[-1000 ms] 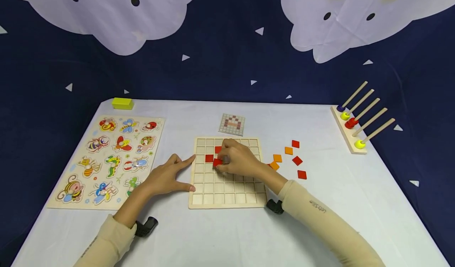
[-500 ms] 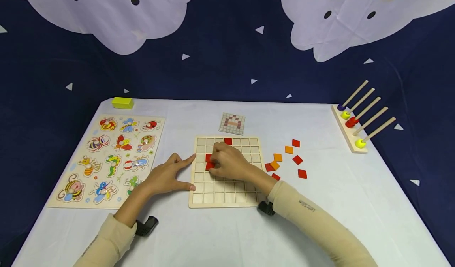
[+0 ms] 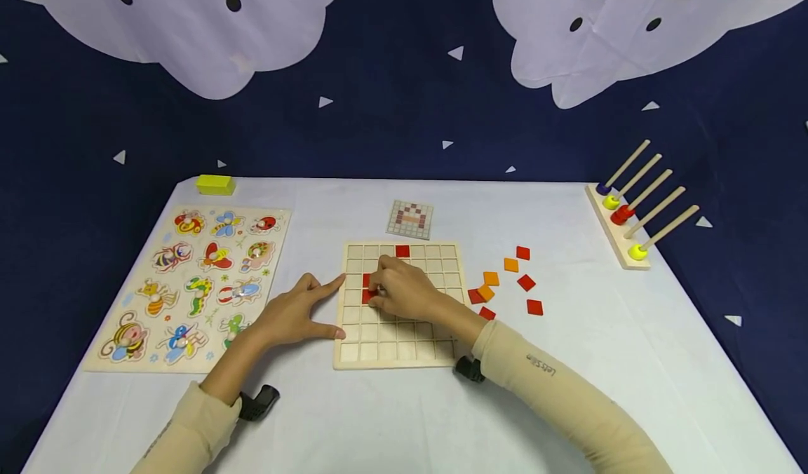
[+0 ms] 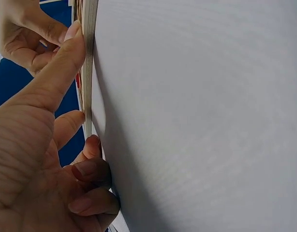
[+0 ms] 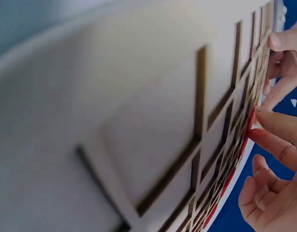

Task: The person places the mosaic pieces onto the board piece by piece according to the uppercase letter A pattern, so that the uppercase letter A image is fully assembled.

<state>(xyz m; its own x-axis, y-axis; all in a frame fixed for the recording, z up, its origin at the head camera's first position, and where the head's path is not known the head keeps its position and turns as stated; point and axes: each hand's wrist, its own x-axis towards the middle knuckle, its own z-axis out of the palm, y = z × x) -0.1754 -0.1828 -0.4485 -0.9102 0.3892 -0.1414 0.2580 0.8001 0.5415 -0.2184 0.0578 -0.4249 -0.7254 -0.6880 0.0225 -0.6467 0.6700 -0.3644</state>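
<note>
A wooden grid board [image 3: 398, 355] lies at the middle of the table. My left hand [image 3: 293, 314] steadies its left edge, thumb and index finger stretched out against it; the left wrist view shows the thumb [image 4: 66, 63] along the board's side. With thumb and fingertips my right hand [image 3: 407, 288] pinches a red square tile [image 3: 368, 296] at a cell on the board's left part. The right wrist view has those fingertips [image 5: 264, 118] right at the red tile [image 5: 250, 126]. Another red tile [image 3: 366, 279] sits just above it, and one more red square [image 3: 402, 251] is in the top row.
Loose red tiles [image 3: 534, 308] and orange tiles [image 3: 491, 278] lie right of the board. Behind it is a small pattern card [image 3: 409, 219]. An insect puzzle board [image 3: 189, 292] covers the left side, a yellow-green block [image 3: 215, 184] stands behind, and a peg stand [image 3: 615, 228] is at right.
My right hand has moved slightly left and down over the board with the red tile, bringing it below the left red tile. The top-row red tile has come into sight. My left hand stays put.
</note>
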